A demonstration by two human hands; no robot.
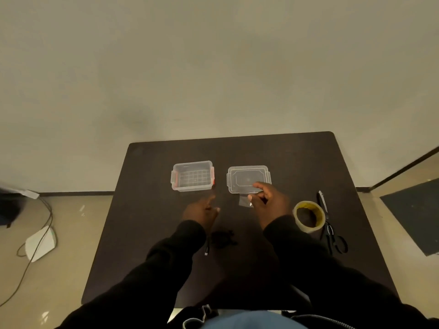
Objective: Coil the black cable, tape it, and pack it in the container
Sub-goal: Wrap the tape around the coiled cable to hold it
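Observation:
The black cable (222,239) lies coiled on the dark table (273,150) between my forearms, one plug end (206,252) sticking out to the left. My right hand (268,203) pinches a short clear strip of tape (244,201) between thumb and fingers, just in front of the lid. My left hand (202,212) hovers to the left with fingers loosely curled and nothing in it. The clear container (192,176) with red clips stands open at the back left. Its clear lid (248,178) lies flat to the right of it.
A roll of yellowish tape (308,216) stands right of my right hand. Black scissors (332,236) lie beyond it near the table's right edge. On the floor to the left are a white device (40,243) and a loose cord.

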